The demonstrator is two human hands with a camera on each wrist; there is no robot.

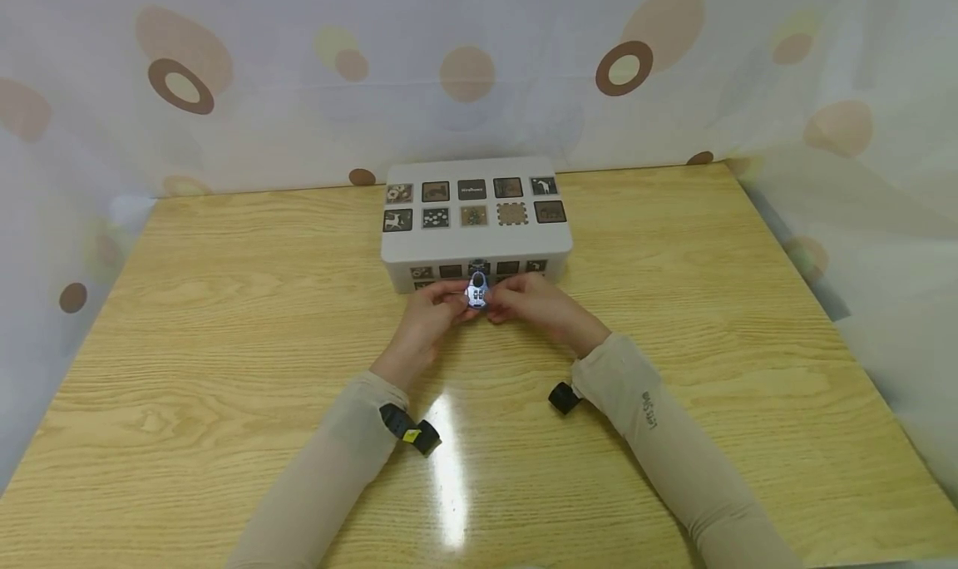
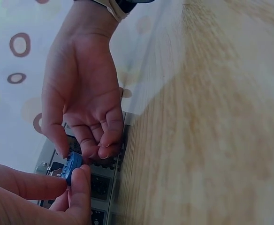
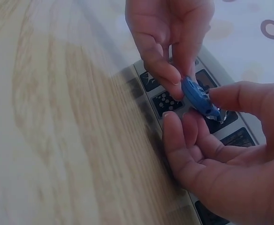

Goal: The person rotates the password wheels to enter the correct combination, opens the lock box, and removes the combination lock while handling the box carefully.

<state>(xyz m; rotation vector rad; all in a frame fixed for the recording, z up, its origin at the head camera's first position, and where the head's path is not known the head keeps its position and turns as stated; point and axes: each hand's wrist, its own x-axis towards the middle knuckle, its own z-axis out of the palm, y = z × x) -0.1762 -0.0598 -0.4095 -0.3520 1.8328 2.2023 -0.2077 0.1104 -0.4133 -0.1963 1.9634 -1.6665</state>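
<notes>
Pinching padlock at lettered box

Blue combination padlock at front of white box

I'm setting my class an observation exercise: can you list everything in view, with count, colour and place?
Padlock: 1, blue, between the hands, before the box front
Box: 1, white, far middle of the table
Picture squares: 10 on the lid, more on the front partly hidden; mostly black and brown
Clasp: 1, metallic, box front
Table: 1, yellowish wood, under the box
Spotted sheeting: piece count unclear, whitish with brown, tan and yellowish shapes, behind and beside the table
Wrist cameras: 2, black, one per wrist
Sleeves: 2, beige, on the forearms
Left hand: 1, bare, pinching the padlock
Right hand: 1, bare, thumb against the padlock
</notes>
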